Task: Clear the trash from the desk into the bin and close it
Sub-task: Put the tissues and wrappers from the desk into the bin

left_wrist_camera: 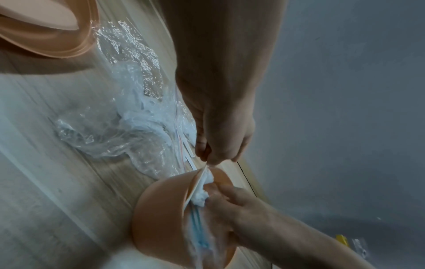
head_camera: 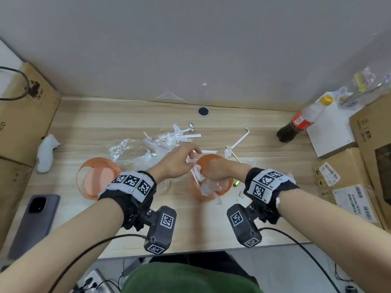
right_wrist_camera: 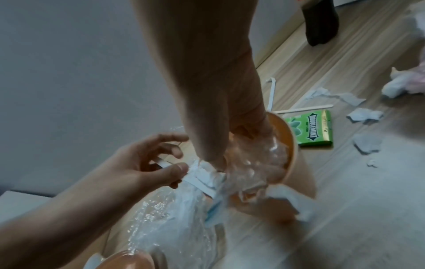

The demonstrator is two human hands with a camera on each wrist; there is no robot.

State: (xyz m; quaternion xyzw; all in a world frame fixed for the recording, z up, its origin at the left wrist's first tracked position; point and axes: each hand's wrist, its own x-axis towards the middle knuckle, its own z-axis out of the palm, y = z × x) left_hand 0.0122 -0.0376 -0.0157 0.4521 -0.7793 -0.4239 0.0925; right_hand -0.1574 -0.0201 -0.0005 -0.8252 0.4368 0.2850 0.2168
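The open orange bin [head_camera: 220,190] stands mid-desk, stuffed with clear plastic and white tissue [right_wrist_camera: 255,160]. My right hand [head_camera: 206,171] reaches down into it, fingers curled on a wad of tissue [left_wrist_camera: 202,196]. At the bin's left rim my left hand [head_camera: 193,154] pinches a white paper strip [right_wrist_camera: 164,164] between thumb and fingers. The bin's orange lid [head_camera: 97,178] lies apart on the left. On the desk behind the bin lie crumpled clear plastic wrap [head_camera: 143,149], paper strips [head_camera: 186,132] and wooden sticks [head_camera: 232,154].
A green gum pack [right_wrist_camera: 310,127] and torn paper scraps [right_wrist_camera: 365,114] lie right of the bin. A cola bottle [head_camera: 300,123] and cardboard boxes [head_camera: 347,187] fill the right side. More boxes [head_camera: 21,115], a white object [head_camera: 46,153] and a phone [head_camera: 36,223] are on the left.
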